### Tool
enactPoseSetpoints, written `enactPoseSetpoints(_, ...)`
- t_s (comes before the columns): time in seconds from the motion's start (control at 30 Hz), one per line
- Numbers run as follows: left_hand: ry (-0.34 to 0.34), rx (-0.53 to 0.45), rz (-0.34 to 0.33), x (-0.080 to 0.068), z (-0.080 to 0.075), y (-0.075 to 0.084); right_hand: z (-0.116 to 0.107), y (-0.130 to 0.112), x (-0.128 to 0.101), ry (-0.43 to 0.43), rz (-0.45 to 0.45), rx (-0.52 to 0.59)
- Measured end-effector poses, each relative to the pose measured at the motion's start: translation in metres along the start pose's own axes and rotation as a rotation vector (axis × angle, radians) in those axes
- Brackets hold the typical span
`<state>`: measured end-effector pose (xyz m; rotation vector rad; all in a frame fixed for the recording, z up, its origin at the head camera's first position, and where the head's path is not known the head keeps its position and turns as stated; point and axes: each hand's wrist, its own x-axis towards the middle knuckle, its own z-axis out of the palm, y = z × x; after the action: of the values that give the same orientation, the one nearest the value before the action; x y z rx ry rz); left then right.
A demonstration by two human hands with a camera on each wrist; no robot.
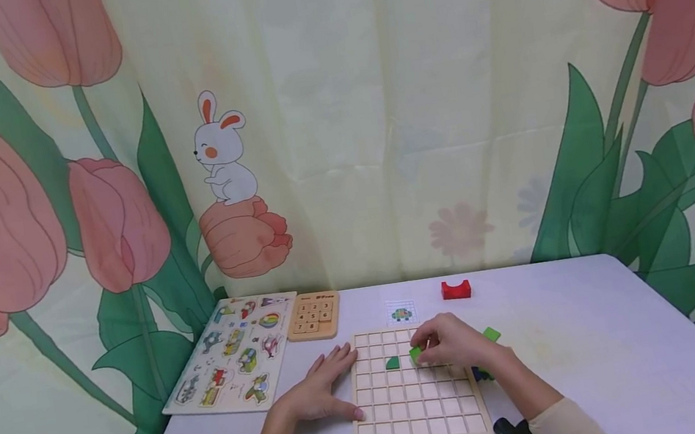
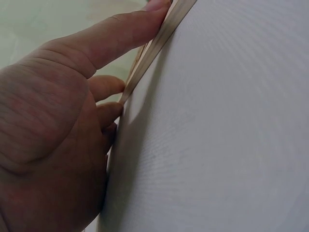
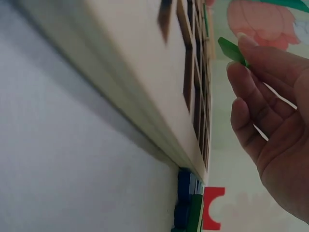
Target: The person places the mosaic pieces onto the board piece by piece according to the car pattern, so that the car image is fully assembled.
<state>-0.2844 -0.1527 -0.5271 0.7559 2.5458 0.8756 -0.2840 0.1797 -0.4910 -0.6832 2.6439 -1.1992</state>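
Observation:
A wooden grid board [image 1: 411,430] lies on the white table, divided into many small square cells. My left hand [image 1: 319,391] rests at its left side, with thumb and fingertips touching the frame; in the left wrist view the thumb [image 2: 120,36] lies along the wooden edge. Above the board's upper right part, my right hand [image 1: 451,339] pinches a light green block [image 1: 416,354] between thumb and fingertips. The right wrist view shows this green block [image 3: 231,50] held clear of the board. One dark green piece with a rounded corner [image 1: 392,363] sits in a cell in the upper middle.
Right of the board are a green block [image 1: 491,334] and dark blue blocks [image 1: 480,374], partly behind my forearm. A small pattern card [image 1: 401,312] and a red arch block [image 1: 456,290] lie beyond it. A picture puzzle board [image 1: 227,360] and wooden number puzzle [image 1: 313,317] are at left.

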Motion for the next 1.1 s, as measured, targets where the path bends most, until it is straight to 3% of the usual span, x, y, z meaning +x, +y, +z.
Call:
enactPoseSetpoints(0.47, 0.007, 0.0, -0.001, -0.001, 0.0, 0.006, 0.004, -0.008, 0.011, -0.087, -0.004, -0.108)
enactPoseSetpoints(1.1, 0.008, -0.001, 0.0, -0.002, 0.0, 0.004, 0.008, -0.011, 0.018, -0.146, -0.008, -0.097)
